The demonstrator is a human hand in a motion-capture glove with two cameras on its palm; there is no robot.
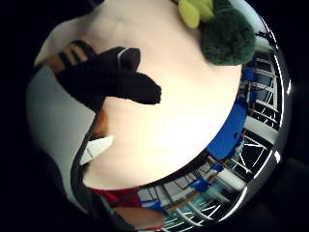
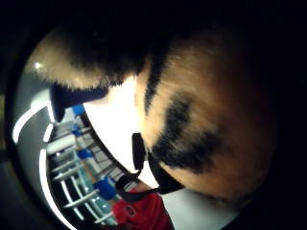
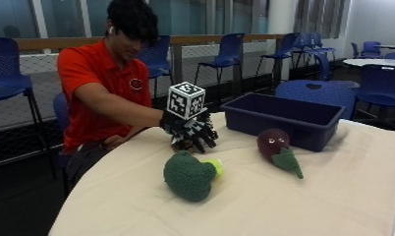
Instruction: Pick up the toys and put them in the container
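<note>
outside view: right hand [image 3: 189, 129] curls its grip round a striped plush toy [image 3: 183, 144] on the counter [image 3: 263, 201], near the blue container [image 3: 282, 119]. thumb-side palm view: the toy's orange, black-striped fur [image 2: 206, 115] lies close against the palm.

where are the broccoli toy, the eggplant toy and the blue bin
broccoli toy [image 3: 187, 177], outside view, on its green head
eggplant toy [image 3: 273, 142], outside view, on its purple body
blue bin [image 3: 315, 132], outside view, on its near wall
</note>
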